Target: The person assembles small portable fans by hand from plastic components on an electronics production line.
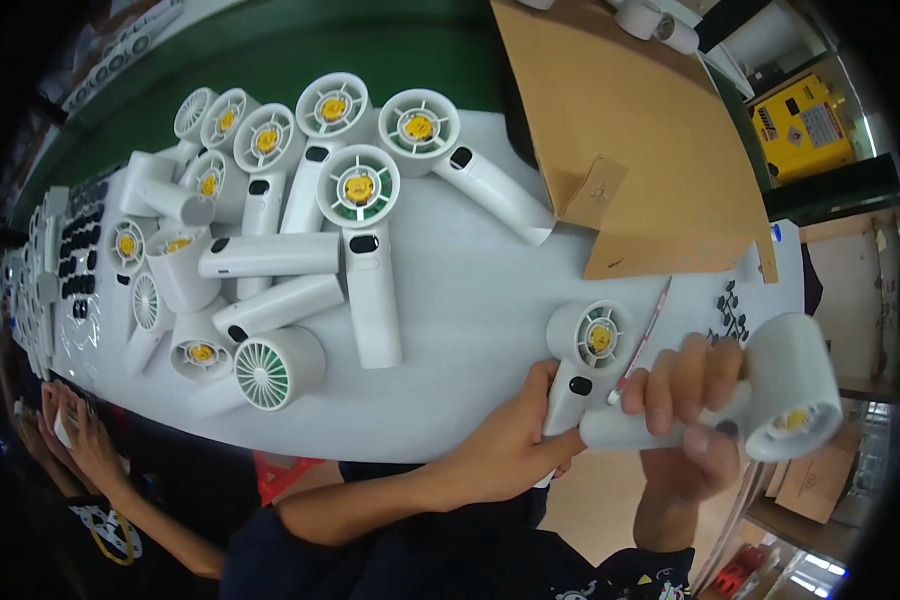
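Note:
My left hand (518, 440) is closed around the handle of a white handheld fan (567, 402), whose round head with a yellow centre points up. Beside it, my right hand (692, 395) grips a second white handheld fan (795, 370) by the handle. That fan lies sideways, its head to the right and its grille side facing down toward me. The end of its handle is close to my left hand; I cannot tell whether they touch. Just beyond the hands, a thin pink-and-white pen (653, 330) lies on the table.
Several white handheld fans (373, 300) lie piled on the white table (460, 300) to the left. A cardboard sheet (640, 130) covers the far right, near small dark parts (732, 312). Another person's hands (85, 435) work at the lower left. A yellow box (802, 128) stands far right.

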A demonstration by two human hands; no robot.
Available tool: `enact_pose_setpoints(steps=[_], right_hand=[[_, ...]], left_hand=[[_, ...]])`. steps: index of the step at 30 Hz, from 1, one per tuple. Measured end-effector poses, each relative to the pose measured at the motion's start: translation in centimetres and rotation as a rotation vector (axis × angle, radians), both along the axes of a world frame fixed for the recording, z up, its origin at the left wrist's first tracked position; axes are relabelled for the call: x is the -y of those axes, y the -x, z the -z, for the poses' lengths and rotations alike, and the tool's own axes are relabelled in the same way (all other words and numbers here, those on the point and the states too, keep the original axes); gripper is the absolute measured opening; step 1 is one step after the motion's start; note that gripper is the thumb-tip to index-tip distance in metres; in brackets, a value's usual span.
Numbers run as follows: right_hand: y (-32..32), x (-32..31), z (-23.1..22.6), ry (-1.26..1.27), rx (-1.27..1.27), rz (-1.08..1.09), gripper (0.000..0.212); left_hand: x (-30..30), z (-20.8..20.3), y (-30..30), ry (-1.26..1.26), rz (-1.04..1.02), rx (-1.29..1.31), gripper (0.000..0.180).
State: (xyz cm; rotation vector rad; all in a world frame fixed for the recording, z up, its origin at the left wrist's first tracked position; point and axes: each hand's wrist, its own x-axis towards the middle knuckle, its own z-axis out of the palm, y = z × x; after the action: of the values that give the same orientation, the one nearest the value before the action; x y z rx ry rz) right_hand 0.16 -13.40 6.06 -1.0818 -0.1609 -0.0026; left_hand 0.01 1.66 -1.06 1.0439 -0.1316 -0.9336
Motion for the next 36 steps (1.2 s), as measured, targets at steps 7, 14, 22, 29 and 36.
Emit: enact_pose_setpoints(steps=[7, 14, 22, 29, 36], right_hand=[[-0.6, 0.3, 0.7, -0.038, 0.112, -0.114, 0.034], [0.8, -1.3, 2.4, 0.505, 0.208, 0.044, 0.042], [-0.2, -1.1, 1.8, 0.145, 0.159, -0.048, 0.045], [0.0, -0.4, 3.1, 0.331, 0.286, -0.108, 0.031], [0.6, -0.7, 3.2, 0.304, 0.234, -0.048, 0.038]], left_hand=[[-0.3, -0.1, -0.2, -0.052, 0.012, 0.015, 0.053], [-0.2, 0.1, 0.5, -0.175, -0.009, 0.246, 0.055], [-0.5, 0.0, -0.4, -0.157, 0.071, 0.11, 0.055], [-0.7, -0.1, -0.2, -0.172, 0.046, 0.24, 0.054], [-0.4, 0.4, -0.1, -0.134, 0.037, 0.181, 0.052]])
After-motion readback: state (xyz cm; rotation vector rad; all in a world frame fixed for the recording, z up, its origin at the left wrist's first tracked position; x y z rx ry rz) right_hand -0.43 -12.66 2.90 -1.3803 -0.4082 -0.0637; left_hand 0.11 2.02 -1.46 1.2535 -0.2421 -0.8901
